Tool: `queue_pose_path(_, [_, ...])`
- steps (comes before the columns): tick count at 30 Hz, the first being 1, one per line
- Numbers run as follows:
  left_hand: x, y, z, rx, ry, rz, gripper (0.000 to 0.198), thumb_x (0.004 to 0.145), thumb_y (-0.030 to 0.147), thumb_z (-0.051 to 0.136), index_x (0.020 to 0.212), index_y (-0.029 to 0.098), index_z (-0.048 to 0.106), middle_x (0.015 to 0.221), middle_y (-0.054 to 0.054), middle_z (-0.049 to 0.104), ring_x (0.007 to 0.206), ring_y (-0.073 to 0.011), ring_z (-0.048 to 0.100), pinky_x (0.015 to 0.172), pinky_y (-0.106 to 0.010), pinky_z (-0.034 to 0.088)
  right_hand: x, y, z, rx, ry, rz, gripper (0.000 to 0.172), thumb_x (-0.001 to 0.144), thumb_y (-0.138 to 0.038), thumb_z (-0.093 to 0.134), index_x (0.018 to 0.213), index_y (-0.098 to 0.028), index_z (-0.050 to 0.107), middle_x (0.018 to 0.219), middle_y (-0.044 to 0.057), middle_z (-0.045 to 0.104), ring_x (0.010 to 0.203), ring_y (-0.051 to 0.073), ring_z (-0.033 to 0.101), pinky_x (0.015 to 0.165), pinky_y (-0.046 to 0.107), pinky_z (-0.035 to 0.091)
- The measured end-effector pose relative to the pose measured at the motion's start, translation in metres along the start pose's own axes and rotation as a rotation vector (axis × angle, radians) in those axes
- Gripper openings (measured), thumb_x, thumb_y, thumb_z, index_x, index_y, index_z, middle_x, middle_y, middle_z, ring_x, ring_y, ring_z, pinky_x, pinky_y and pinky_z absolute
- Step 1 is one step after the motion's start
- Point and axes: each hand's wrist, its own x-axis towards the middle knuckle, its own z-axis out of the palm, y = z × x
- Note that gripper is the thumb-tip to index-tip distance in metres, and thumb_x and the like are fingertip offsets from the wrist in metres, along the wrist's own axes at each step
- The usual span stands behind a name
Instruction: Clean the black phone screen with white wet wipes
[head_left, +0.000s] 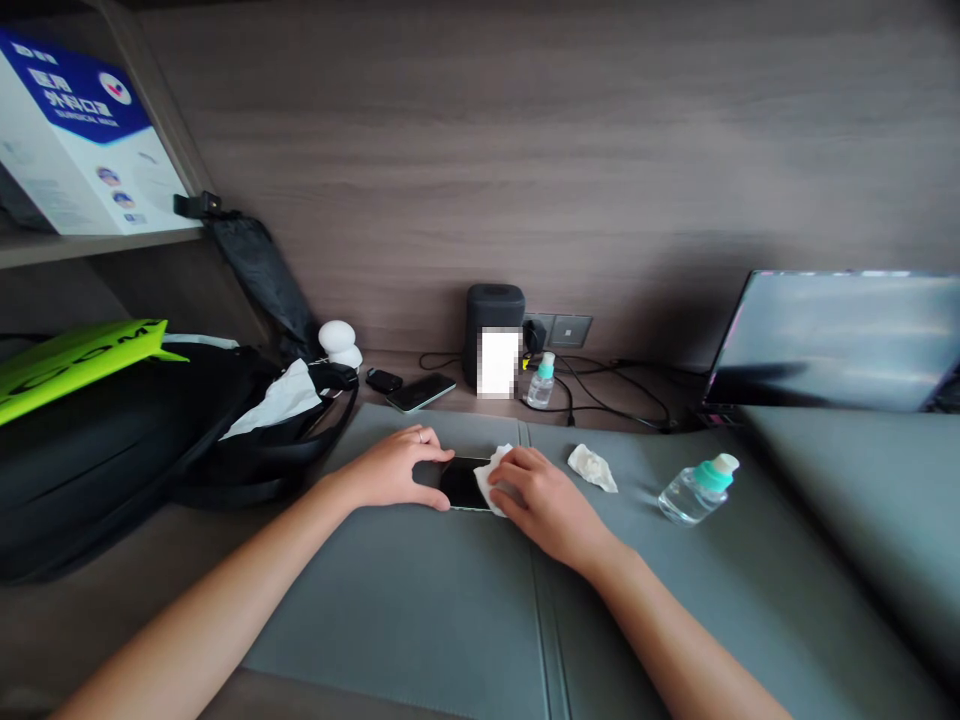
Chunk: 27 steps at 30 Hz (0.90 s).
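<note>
A black smartphone (459, 484) lies flat on the grey desk mat (405, 600), its long side running left to right. My left hand (401, 468), with a ring on one finger, grips the phone's left end between thumb and fingers. A white tissue (486, 478) is under the bent fingers of my right hand (544, 500), pressed on the right part of the phone's screen, which it hides. Right of that hand lies a crumpled tissue (592, 467). Farther right, a clear spray bottle with a teal collar (694, 492) stands on the mat.
Behind the mat are a second phone (421, 392), a small black device (384, 380), a black speaker-like box (495, 310), a small bottle (541, 382) and cables (622, 405). A black bag (135, 450) fills the left; a monitor (840, 340) stands at the right.
</note>
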Motion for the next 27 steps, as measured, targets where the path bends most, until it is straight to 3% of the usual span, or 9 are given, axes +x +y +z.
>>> queue_pose_path(8, [-0.0004,-0.0008,0.0003,-0.01,0.007,0.004,0.064,0.07,0.059,0.078,0.125,0.029,0.064,0.105,-0.004,0.061,0.102,-0.0255,0.057,0.092,-0.037,0.045,0.0011,0.0038,-0.0002,0.002,0.035,0.034,0.01,0.093,-0.019,0.055,0.095,-0.021,0.065,0.097,0.006,0.06,0.094,0.021,0.057,0.085,0.035,0.048])
queue_pose_path(13, [0.0,-0.0008,0.001,-0.003,0.006,0.003,0.064,0.07,0.058,0.078,0.125,0.027,0.065,0.104,-0.004,0.061,0.101,-0.0249,0.058,0.091,-0.036,0.045,0.0003,-0.0021,-0.0001,0.04,-0.031,-0.05,0.013,0.095,-0.021,0.053,0.098,-0.022,0.066,0.1,0.006,0.061,0.097,0.021,0.057,0.085,0.034,0.048])
queue_pose_path(19, [-0.0003,0.0004,-0.0001,-0.001,0.001,0.001,0.064,0.071,0.058,0.077,0.126,0.029,0.063,0.106,-0.004,0.062,0.102,-0.0253,0.058,0.091,-0.037,0.045,0.0015,0.0043,0.0001,0.015,0.043,0.024,0.01,0.093,-0.019,0.056,0.094,-0.021,0.066,0.097,0.006,0.061,0.094,0.021,0.057,0.085,0.035,0.048])
queue_pose_path(23, [-0.0003,-0.001,0.0004,0.004,0.004,0.006,0.064,0.072,0.058,0.077,0.127,0.029,0.063,0.106,-0.004,0.062,0.102,-0.025,0.058,0.091,-0.036,0.045,0.0006,0.0018,0.0026,0.075,-0.003,-0.044,0.011,0.094,-0.021,0.055,0.097,-0.022,0.066,0.1,0.006,0.061,0.096,0.021,0.057,0.086,0.034,0.048])
queue_pose_path(27, [-0.0002,-0.0012,0.0004,0.011,0.004,0.01,0.064,0.071,0.059,0.077,0.126,0.028,0.064,0.105,-0.004,0.062,0.102,-0.025,0.058,0.09,-0.036,0.045,0.0019,0.0008,0.0038,0.06,0.024,0.022,0.01,0.093,-0.019,0.057,0.096,-0.022,0.066,0.099,0.006,0.061,0.096,0.021,0.056,0.086,0.035,0.048])
